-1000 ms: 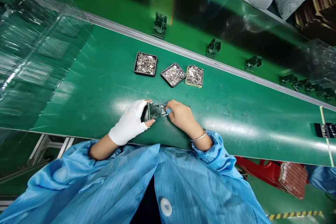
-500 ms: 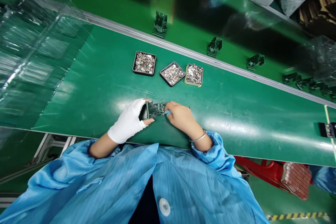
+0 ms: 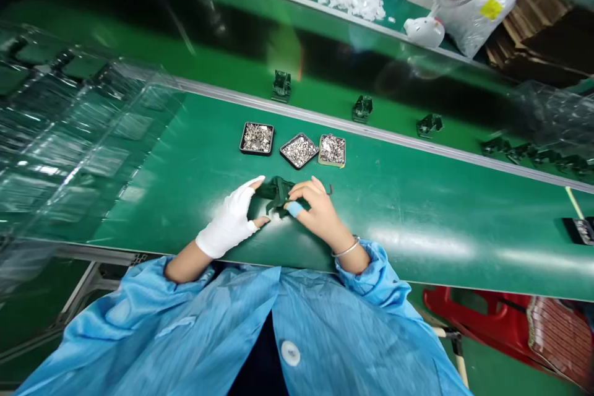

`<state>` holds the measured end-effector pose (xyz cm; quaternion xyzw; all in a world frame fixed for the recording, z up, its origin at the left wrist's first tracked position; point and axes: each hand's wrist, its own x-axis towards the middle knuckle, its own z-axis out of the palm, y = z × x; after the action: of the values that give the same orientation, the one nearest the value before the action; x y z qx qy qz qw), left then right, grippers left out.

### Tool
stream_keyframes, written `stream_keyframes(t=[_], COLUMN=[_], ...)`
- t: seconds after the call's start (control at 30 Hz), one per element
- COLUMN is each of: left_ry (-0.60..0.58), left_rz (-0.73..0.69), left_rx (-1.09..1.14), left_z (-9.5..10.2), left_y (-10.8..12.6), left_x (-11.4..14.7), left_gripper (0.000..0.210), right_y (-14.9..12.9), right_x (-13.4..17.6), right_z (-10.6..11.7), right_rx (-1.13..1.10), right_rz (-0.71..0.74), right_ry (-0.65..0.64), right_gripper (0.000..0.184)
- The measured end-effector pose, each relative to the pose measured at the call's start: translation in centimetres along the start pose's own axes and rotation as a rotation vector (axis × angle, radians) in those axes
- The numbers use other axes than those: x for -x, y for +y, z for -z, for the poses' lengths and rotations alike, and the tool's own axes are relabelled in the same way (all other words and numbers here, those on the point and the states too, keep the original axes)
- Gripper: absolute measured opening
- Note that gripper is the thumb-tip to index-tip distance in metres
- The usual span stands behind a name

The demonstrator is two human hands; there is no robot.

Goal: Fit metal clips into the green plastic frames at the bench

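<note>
Head view: a dark green, box-like plastic housing is held between the two hands, over the smooth green tabletop. Its right side is clamped by the fingers and thumb of the bare right hand, where a light blue wrap is worn, presumably against hard edges. Finger and thumb of the white-gloved left hand are spread apart around its left end, seemingly so that it is steadied without a squeeze; whether a fingertip touches cannot be told. Just beyond the grip, a square black tray, a turned black tray and a pale-edged tray are filled with small silvery metal pieces, probably placed there for easy reach by either hand.
</note>
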<state>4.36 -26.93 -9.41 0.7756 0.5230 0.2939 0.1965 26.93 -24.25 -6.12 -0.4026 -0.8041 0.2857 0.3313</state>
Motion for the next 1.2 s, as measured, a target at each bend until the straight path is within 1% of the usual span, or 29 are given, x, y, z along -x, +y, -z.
stream_keyframes(t=[0.1, 0.17, 0.2, 0.23, 0.3, 0.37, 0.43, 0.5, 0.53, 0.6, 0.67, 0.7, 0.8, 0.87, 0.93, 1.0, 1.07, 1.13, 1.17, 1.2], left_ry=[-0.025, -0.024, -0.02, -0.016, -0.016, -0.036, -0.07, -0.107, -0.132, -0.193, -0.266, -0.297, -0.336, -0.316, -0.273, -0.186, -0.056, 0.043, 0.06, 0.053], left_rz=[0.061, 0.111, 0.13, 0.142, 0.134, 0.085, 0.018, -0.021, -0.026, -0.013, 0.009, 0.022, 0.067, 0.104, 0.134, 0.152, 0.176, 0.198, 0.201, 0.197], left_rx=[-0.129, -0.217, -0.259, -0.295, -0.343, -0.352, -0.314, -0.245, -0.211, -0.151, -0.084, -0.042, 0.084, 0.138, 0.165, 0.178, 0.187, 0.199, 0.22, 0.255], left_z=[2.2, 3.8, 4.4, 4.9, 5.3, 5.0, 4.3, 3.6, 3.2, 2.7, 2.3, 2.0, 1.0, 0.4, 0.2, 0.2, 0.6, 1.0, 1.1, 1.2], left_y=[-1.8, -2.8, -3.2, -3.4, -3.1, -2.0, -0.5, 0.9, 1.4, 1.9, 1.9, 1.9, 1.9, 2.2, 2.6, 3.0, 3.3, 3.7, 4.0, 4.4], left_x=[-1.7, -3.5, -4.6, -5.6, -7.8, -9.4, -10.3, -10.2, -9.8, -8.7, -7.4, -6.8, -5.3, -4.9, -4.8, -5.0, -5.4, -5.9, -6.2, -6.4], left_gripper=[0.043, 0.033, 0.031, 0.03, 0.03, 0.031, 0.031, 0.032, 0.033, 0.035, 0.034, 0.034, 0.035, 0.035, 0.035, 0.035, 0.034, 0.033, 0.033, 0.033], right_y=[-0.3, -0.3, -0.2, -0.1, 0.8, 2.2, 4.1, 6.0, 6.8, 7.8, 8.3, 8.3, 8.3, 8.4, 8.5, 8.5, 8.2, 7.3, 6.7, 5.8], right_x=[0.3, 0.5, 0.6, 0.6, 0.3, -0.3, -1.1, -2.0, -2.4, -3.3, -4.2, -4.6, -5.6, -5.9, -6.0, -5.7, -5.3, -4.7, -4.5, -4.2], right_z=[-0.2, -0.6, -0.8, -0.8, -0.4, 1.0, 3.0, 5.1, 6.0, 7.0, 7.1, 6.8, 5.6, 5.1, 5.0, 5.4, 5.8, 5.8, 5.6, 5.3], right_rx=[0.218, 0.272, 0.265, 0.246, 0.209, 0.225, 0.305, 0.406, 0.451, 0.524, 0.582, 0.608, 0.657, 0.659, 0.652, 0.653, 0.59, 0.391, 0.255, 0.12], right_rz=[0.164, 0.244, 0.259, 0.255, 0.183, 0.057, -0.079, -0.221, -0.281, -0.359, -0.397, -0.414, -0.472, -0.496, -0.505, -0.513, -0.485, -0.376, -0.288, -0.188], right_ry=[-0.122, -0.2, -0.208, -0.193, -0.11, 0.008, 0.126, 0.197, 0.194, 0.131, 0.063, 0.05, 0.071, 0.094, 0.114, 0.137, 0.191, 0.257, 0.278, 0.278], right_gripper=[0.006, 0.01, 0.011, 0.012, 0.016, 0.018, 0.019, 0.024, 0.027, 0.032, 0.036, 0.036, 0.03, 0.024, 0.021, 0.021, 0.02, 0.017, 0.014, 0.013])
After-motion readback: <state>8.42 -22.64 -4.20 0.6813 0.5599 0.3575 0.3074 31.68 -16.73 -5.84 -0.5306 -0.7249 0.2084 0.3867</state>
